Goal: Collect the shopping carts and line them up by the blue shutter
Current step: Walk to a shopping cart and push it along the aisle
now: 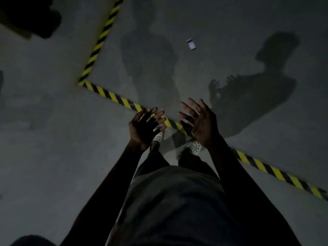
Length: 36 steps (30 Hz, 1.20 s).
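No shopping cart shows anywhere in view, and neither does the blue shutter — so of how the carts look, or where they stand, we can say only that they lie somewhere beyond what the camera takes in. What we do have is our two hands held out in front, both empty: the left hand point(144, 127) with fingers point(158, 116) spread and a little curled, the right hand point(202, 121) the same, palm turned inward, the two near each other but apart. Below them are our pale perforated shoes point(194, 147), standing right at the yellow-and-black hazard tape point(110, 95) that crosses the grey concrete floor point(44, 157) and turns a corner up toward the top edge. A small white scrap point(191, 44) (a card or a wrapper, too blurred to tell) lies well beyond the tape. The risk, as we judge it, comes from the dim light and the downward gaze: with eyes on the floor we could walk into a cart, or into the dark bulk point(33, 16) at the upper left, before seeing it. The heavy shadows point(257, 96) could also hide a step or a loose thing underfoot — looking up first seems the safer course
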Each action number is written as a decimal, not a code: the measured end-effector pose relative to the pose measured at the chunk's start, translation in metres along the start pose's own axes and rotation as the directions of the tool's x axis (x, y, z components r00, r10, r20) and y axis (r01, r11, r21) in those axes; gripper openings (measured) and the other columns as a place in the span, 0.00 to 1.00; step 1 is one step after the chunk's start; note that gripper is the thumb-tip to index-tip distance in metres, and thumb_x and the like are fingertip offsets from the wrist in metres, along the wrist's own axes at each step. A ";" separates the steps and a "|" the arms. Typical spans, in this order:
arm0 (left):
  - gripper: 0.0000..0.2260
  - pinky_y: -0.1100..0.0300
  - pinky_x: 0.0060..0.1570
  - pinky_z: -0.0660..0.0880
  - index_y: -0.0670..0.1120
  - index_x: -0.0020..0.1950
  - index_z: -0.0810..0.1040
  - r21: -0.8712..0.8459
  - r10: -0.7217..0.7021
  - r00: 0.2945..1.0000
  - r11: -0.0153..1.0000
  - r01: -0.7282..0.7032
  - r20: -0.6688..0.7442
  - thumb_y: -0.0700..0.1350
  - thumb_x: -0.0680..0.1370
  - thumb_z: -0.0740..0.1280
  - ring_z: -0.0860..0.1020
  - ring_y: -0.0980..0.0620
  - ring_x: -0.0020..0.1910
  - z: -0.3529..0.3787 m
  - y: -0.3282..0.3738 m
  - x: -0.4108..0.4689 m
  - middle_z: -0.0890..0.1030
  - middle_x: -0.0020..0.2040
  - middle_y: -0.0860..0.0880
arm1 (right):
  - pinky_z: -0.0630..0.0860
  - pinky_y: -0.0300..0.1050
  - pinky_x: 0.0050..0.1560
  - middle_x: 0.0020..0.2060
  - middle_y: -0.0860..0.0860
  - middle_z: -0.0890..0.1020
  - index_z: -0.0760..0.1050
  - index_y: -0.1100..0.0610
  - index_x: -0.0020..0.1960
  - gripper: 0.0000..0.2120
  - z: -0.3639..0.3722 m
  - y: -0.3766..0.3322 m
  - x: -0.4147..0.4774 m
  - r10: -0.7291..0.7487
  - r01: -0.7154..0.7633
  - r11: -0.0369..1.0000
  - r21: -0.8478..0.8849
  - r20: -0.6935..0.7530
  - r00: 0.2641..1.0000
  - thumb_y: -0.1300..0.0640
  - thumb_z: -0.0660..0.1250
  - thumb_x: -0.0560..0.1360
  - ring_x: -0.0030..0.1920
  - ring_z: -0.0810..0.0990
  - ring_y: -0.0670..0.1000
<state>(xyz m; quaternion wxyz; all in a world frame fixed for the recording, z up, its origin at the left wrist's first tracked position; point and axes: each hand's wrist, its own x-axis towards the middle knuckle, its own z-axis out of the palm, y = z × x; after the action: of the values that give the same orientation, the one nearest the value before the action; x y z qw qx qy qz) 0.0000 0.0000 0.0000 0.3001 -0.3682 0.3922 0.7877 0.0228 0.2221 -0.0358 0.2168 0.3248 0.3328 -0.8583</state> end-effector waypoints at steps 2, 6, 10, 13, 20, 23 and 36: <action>0.24 0.39 0.73 0.64 0.40 0.72 0.75 -0.096 0.050 0.996 0.994 -0.056 -0.069 0.55 0.83 0.60 0.75 0.37 0.66 -0.012 -0.004 -0.007 0.78 0.69 0.38 | 0.73 0.57 0.67 0.69 0.51 0.80 0.70 0.51 0.77 0.26 0.015 0.010 0.006 0.080 -0.079 0.995 -0.053 0.018 0.997 0.39 0.54 0.85 0.68 0.80 0.58; 0.26 0.41 0.67 0.70 0.41 0.75 0.73 -0.236 0.145 0.979 0.956 -0.175 -0.140 0.56 0.82 0.61 0.76 0.37 0.66 -0.045 -0.008 -0.035 0.76 0.71 0.37 | 0.71 0.57 0.68 0.68 0.51 0.81 0.71 0.51 0.76 0.26 0.057 0.026 0.011 0.193 -0.168 0.952 -0.254 0.074 0.979 0.38 0.54 0.85 0.68 0.79 0.58; 0.27 0.42 0.64 0.73 0.42 0.75 0.73 -0.339 0.240 0.951 0.893 -0.295 -0.195 0.57 0.81 0.62 0.76 0.38 0.66 -0.082 -0.006 -0.058 0.75 0.72 0.38 | 0.72 0.57 0.66 0.69 0.52 0.81 0.70 0.52 0.77 0.27 0.105 0.036 0.019 0.254 -0.177 0.907 -0.381 0.162 0.954 0.39 0.55 0.84 0.68 0.79 0.59; 0.28 0.43 0.64 0.74 0.42 0.76 0.72 -0.423 0.281 0.926 0.828 -0.367 -0.254 0.57 0.81 0.62 0.76 0.39 0.66 -0.110 -0.004 -0.076 0.75 0.72 0.39 | 0.74 0.55 0.63 0.69 0.52 0.80 0.70 0.54 0.77 0.27 0.138 0.050 0.024 0.305 -0.187 0.868 -0.460 0.197 0.932 0.40 0.55 0.85 0.66 0.80 0.58; 0.28 0.44 0.64 0.74 0.43 0.76 0.72 -0.511 0.300 0.903 0.748 -0.423 -0.308 0.56 0.80 0.63 0.76 0.40 0.66 -0.175 0.021 -0.092 0.77 0.70 0.40 | 0.77 0.54 0.58 0.67 0.53 0.82 0.75 0.51 0.72 0.25 0.203 0.104 0.038 0.388 -0.190 0.777 -0.600 0.218 0.896 0.39 0.53 0.85 0.64 0.81 0.58; 0.26 0.45 0.64 0.74 0.43 0.75 0.74 -0.527 0.301 0.912 0.746 -0.408 -0.280 0.55 0.81 0.62 0.78 0.41 0.65 -0.207 0.047 -0.094 0.79 0.68 0.40 | 0.77 0.54 0.58 0.66 0.53 0.82 0.75 0.51 0.71 0.24 0.237 0.126 0.051 0.400 -0.179 0.743 -0.645 0.214 0.891 0.39 0.53 0.85 0.62 0.82 0.57; 0.10 0.48 0.53 0.78 0.43 0.52 0.76 -0.414 0.300 0.749 0.685 -0.600 -0.590 0.42 0.82 0.56 0.76 0.46 0.34 -0.370 0.155 -0.115 0.67 0.29 0.48 | 0.78 0.50 0.55 0.62 0.52 0.84 0.76 0.51 0.68 0.19 0.420 0.232 0.126 0.508 -0.093 0.497 -0.862 0.203 0.837 0.42 0.56 0.86 0.55 0.85 0.52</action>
<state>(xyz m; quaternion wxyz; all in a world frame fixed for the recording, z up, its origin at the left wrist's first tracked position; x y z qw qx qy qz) 0.0727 -0.4105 -0.0006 -0.1439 -0.5110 0.2743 0.8018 -0.1012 -0.2554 0.0143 0.5613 0.0397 0.5736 -0.5952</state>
